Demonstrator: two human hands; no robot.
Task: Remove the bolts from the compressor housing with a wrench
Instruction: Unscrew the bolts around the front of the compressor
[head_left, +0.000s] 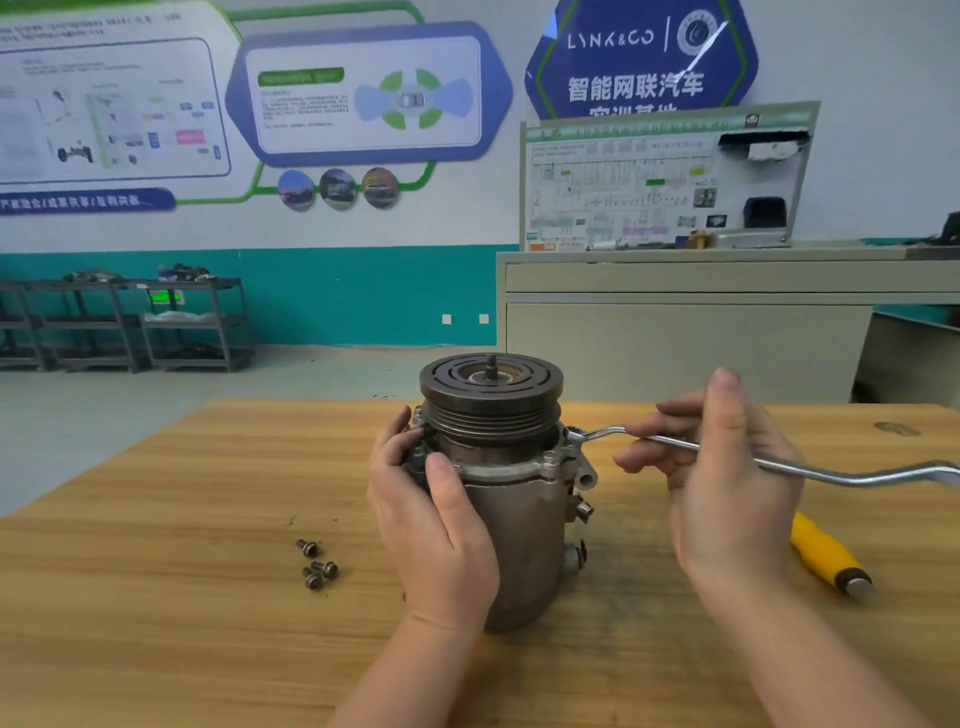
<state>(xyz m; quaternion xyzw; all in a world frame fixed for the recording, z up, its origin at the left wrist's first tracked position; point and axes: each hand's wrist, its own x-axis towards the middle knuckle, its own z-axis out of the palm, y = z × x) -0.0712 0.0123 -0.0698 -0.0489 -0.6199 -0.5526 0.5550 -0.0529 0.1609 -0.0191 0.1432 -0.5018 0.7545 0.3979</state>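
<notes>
A wooden worktop (156, 597) is filling the foreground. Behind it, a white wall (857, 52) with a teal lower band (363, 296) is carrying blue and green posters (363, 93). Dark metal shelving (130, 322) is standing at left on the grey floor (104, 415); a grey cabinet (675, 332) is holding a wiring-diagram board (623, 182).

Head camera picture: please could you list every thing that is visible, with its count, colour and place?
compressor: one, grey-brown metal, upright at table centre, dark pulley on top
wrench: one, silver, its ring end at the compressor's right flange, handle running right
loose bolts: three, dark metal, on table left of compressor
yellow-handled tool: one, yellow with a grey end, on table, partly behind right hand
table: one, light wood
cabinet: one, grey, behind table
shelves: dark, far left by wall
left hand: grips the compressor's left side
right hand: holds the wrench handle
</notes>
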